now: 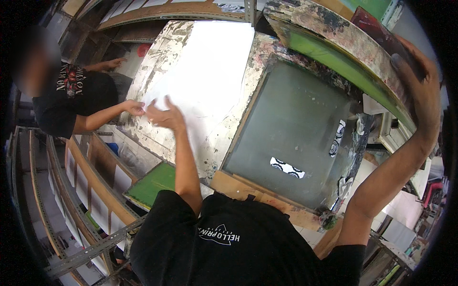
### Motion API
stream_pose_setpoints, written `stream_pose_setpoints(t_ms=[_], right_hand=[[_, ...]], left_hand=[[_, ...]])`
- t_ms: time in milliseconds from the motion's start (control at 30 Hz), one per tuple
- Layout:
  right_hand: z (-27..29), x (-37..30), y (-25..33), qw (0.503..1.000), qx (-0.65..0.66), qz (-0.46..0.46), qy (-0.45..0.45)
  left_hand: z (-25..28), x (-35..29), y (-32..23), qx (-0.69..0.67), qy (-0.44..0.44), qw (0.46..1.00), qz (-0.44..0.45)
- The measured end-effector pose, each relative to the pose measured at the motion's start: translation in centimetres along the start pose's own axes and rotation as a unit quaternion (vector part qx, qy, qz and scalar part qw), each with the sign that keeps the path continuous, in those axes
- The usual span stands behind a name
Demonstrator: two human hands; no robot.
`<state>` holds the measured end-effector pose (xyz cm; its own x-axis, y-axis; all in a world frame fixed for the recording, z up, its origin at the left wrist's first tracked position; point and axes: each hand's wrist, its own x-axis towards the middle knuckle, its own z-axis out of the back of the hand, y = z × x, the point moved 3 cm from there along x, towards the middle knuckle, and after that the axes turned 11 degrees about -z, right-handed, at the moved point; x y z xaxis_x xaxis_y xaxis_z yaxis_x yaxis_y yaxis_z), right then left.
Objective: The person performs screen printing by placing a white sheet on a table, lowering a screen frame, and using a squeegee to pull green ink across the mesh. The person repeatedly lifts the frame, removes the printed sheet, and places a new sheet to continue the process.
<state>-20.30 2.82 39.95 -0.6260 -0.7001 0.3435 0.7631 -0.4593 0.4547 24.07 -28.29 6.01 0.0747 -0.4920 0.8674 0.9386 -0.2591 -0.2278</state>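
My left hand [164,116] is over the left edge of a stack of white sheets [214,62], its thumb and fingers apart; whether it touches the top sheet I cannot tell. Close beside it, a co-worker's hand [135,108] is at the same sheet edge. My right hand [420,78] is closed round the right end of a raised, tilted screen-printing frame [329,40]. That frame has paint-stained wood and green mesh. A dark red piece [374,31] lies along its upper edge by my fingers. Below the frame is a grey printing bed [286,119] with two black-and-white patterned strips [287,168].
The co-worker [76,95] stands on the left in a black shirt. Wooden racks [90,176] and a green panel [155,183] are at lower left. A shelf [176,14] runs along the back. A wooden ledge [267,198] borders the bed near my body.
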Motion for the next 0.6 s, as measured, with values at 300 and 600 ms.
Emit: stream_pose_setpoints(t_ms=[300, 600], right_hand=[[-0.1, 0.5, 0.7, 0.996, 0.077, 0.017, 0.049], [-0.5, 0.1, 0.9, 0.993, 0.112, 0.008, 0.046]], left_hand=[[-3.9, -7.8, -14.0, -0.272, 0.350, 0.882, -0.163], [-1.6, -5.8, -15.5, -0.434, 0.366, 0.818, -0.096]])
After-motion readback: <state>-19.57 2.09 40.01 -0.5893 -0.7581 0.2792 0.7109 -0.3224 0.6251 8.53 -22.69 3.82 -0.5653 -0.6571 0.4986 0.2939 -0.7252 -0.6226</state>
